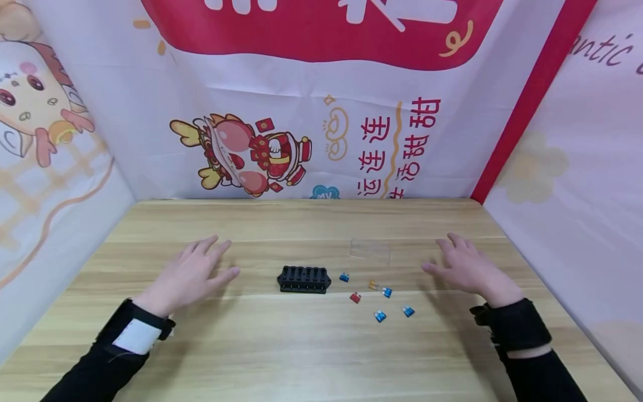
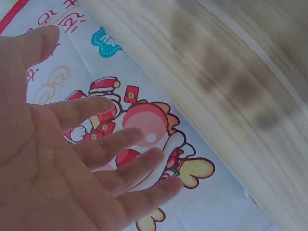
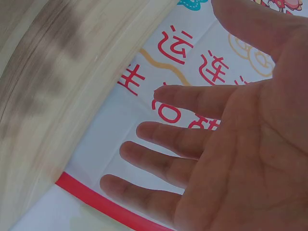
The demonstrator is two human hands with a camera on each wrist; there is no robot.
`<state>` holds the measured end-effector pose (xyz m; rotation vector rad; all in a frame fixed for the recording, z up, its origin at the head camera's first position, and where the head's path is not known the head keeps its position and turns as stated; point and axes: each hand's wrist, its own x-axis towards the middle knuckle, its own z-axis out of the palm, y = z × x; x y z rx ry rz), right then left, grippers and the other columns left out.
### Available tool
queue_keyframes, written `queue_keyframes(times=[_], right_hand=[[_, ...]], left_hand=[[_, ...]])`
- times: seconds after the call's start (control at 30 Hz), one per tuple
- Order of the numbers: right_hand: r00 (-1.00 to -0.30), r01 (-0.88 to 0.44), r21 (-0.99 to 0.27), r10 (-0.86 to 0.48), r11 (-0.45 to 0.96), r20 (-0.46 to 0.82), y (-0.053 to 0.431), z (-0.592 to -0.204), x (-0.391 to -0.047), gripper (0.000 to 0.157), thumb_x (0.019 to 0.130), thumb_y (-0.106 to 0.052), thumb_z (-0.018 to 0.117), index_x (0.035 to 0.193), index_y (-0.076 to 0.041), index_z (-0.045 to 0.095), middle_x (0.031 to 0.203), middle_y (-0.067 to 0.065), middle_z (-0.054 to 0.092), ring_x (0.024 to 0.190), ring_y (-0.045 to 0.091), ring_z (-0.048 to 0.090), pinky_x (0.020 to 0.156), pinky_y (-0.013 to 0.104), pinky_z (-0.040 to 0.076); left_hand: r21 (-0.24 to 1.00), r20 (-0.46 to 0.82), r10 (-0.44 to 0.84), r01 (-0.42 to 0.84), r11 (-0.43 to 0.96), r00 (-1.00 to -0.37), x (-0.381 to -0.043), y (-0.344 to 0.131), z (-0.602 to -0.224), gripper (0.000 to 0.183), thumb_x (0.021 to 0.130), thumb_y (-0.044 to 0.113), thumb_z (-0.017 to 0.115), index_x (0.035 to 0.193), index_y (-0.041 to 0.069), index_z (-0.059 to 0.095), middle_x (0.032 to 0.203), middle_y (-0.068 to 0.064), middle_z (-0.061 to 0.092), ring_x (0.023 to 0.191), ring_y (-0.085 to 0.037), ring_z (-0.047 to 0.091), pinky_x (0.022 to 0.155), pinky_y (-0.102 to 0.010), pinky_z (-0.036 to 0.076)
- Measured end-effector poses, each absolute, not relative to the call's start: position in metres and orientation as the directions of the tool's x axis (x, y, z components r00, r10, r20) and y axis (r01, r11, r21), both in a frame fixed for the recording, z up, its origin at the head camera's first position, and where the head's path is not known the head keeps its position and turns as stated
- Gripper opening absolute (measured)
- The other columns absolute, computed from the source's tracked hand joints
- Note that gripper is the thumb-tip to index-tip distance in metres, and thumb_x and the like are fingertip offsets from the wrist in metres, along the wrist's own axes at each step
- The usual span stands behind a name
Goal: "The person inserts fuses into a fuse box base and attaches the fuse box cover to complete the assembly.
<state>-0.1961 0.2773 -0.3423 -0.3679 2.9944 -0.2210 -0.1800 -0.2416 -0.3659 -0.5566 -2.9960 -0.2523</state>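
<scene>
My left hand (image 1: 188, 274) hovers over the left part of the table with fingers spread and nothing in it; the left wrist view shows its bare palm (image 2: 53, 159). To its right sits a black fuse box (image 1: 303, 280) with a row of slots. My right hand (image 1: 472, 268) is held over the right side, fingers apart and likewise holding nothing. Between the fuse box and that hand lie small blade fuses: a red one (image 1: 355, 297), a yellow one (image 1: 373, 285) and several blue ones, such as the blue fuse (image 1: 380, 316). Behind them is a clear plastic cover (image 1: 370, 251).
The wooden table (image 1: 281, 352) meets a printed cloth backdrop (image 1: 281, 78) along its far edge. Cloth side walls (image 1: 567, 223) flank it on the left and right. Black bands (image 1: 519, 326) wrap both wrists.
</scene>
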Motion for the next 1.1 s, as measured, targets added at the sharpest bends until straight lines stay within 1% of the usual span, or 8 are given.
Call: queue_keyframes(times=[0.07, 0.2, 0.3, 0.4, 0.53, 0.67, 0.8, 1.1], right_hand=[[-0.962, -0.237, -0.155, -0.253, 0.959, -0.097, 0.276, -0.344, -0.196, 0.084, 0.090, -0.059, 0.052, 0.136, 0.010, 0.037, 0.140, 0.037, 0.024, 0.125, 0.055, 0.024, 0.093, 0.066, 0.023], [-0.960, -0.259, -0.136, -0.270, 0.956, -0.074, 0.273, -0.349, -0.196, 0.080, 0.090, -0.056, 0.054, 0.135, 0.008, 0.040, 0.138, 0.035, 0.030, 0.123, 0.052, 0.030, 0.093, 0.062, 0.027], [-0.957, -0.274, -0.121, -0.283, 0.954, -0.058, 0.271, -0.352, -0.197, 0.075, 0.091, -0.052, 0.055, 0.134, 0.008, 0.043, 0.137, 0.034, 0.032, 0.122, 0.051, 0.034, 0.093, 0.060, 0.030], [-0.956, -0.282, -0.117, -0.289, 0.952, -0.047, 0.268, -0.354, -0.196, 0.070, 0.092, -0.047, 0.057, 0.133, 0.008, 0.044, 0.136, 0.034, 0.035, 0.121, 0.050, 0.036, 0.092, 0.059, 0.031], [-0.952, -0.303, -0.108, -0.306, 0.947, -0.016, 0.265, -0.357, -0.194, 0.066, 0.092, -0.044, 0.058, 0.130, 0.009, 0.048, 0.132, 0.032, 0.041, 0.119, 0.047, 0.041, 0.093, 0.057, 0.033], [-0.942, -0.336, -0.104, -0.336, 0.936, 0.017, 0.262, -0.358, -0.193, 0.058, 0.092, -0.041, 0.059, 0.125, 0.007, 0.053, 0.124, 0.028, 0.050, 0.114, 0.042, 0.048, 0.091, 0.053, 0.036], [-0.934, -0.356, -0.121, -0.356, 0.927, 0.022, 0.259, -0.357, -0.193, 0.051, 0.092, -0.036, 0.062, 0.118, 0.007, 0.058, 0.117, 0.025, 0.056, 0.108, 0.039, 0.054, 0.087, 0.051, 0.040], [-0.913, -0.405, -0.115, -0.409, 0.907, -0.007, 0.249, -0.351, -0.199, 0.043, 0.092, -0.035, 0.062, 0.110, 0.004, 0.064, 0.105, 0.018, 0.063, 0.095, 0.032, 0.060, 0.080, 0.047, 0.045]], left_hand=[[0.165, 0.103, 0.360, 0.373, 0.913, -0.927, -0.181, -0.236, -0.370, 0.079, 0.092, 0.066, 0.040, 0.144, 0.005, 0.038, 0.144, -0.026, 0.031, 0.126, -0.048, 0.032, 0.092, -0.062, 0.029], [0.193, 0.102, 0.411, 0.424, 0.885, -0.906, -0.184, -0.220, -0.375, 0.082, 0.091, 0.069, 0.039, 0.143, 0.005, 0.040, 0.143, -0.021, 0.036, 0.128, -0.041, 0.036, 0.096, -0.055, 0.031], [0.214, 0.096, 0.454, 0.463, 0.860, -0.886, -0.186, -0.203, -0.376, 0.080, 0.090, 0.067, 0.042, 0.142, 0.006, 0.042, 0.140, -0.017, 0.041, 0.126, -0.035, 0.041, 0.096, -0.049, 0.034], [0.264, 0.087, 0.481, 0.485, 0.834, -0.873, -0.188, -0.185, -0.375, 0.075, 0.090, 0.063, 0.047, 0.142, 0.009, 0.043, 0.139, -0.014, 0.044, 0.125, -0.031, 0.044, 0.095, -0.046, 0.036], [0.311, 0.088, 0.508, 0.508, 0.803, -0.857, -0.189, -0.165, -0.374, 0.072, 0.090, 0.060, 0.052, 0.142, 0.012, 0.042, 0.139, -0.010, 0.044, 0.126, -0.027, 0.044, 0.096, -0.043, 0.036], [0.290, 0.120, 0.542, 0.552, 0.782, -0.832, -0.190, -0.156, -0.378, 0.073, 0.087, 0.058, 0.058, 0.141, 0.010, 0.044, 0.139, -0.010, 0.045, 0.126, -0.025, 0.044, 0.096, -0.041, 0.036], [0.269, 0.146, 0.562, 0.580, 0.769, -0.814, -0.192, -0.152, -0.385, 0.075, 0.084, 0.055, 0.065, 0.139, 0.008, 0.046, 0.137, -0.011, 0.047, 0.124, -0.025, 0.045, 0.096, -0.041, 0.036], [0.275, 0.082, 0.555, 0.554, 0.786, -0.828, -0.201, -0.155, -0.394, 0.081, 0.081, 0.048, 0.071, 0.142, 0.006, 0.041, 0.136, -0.012, 0.046, 0.123, -0.026, 0.045, 0.098, -0.040, 0.034]])
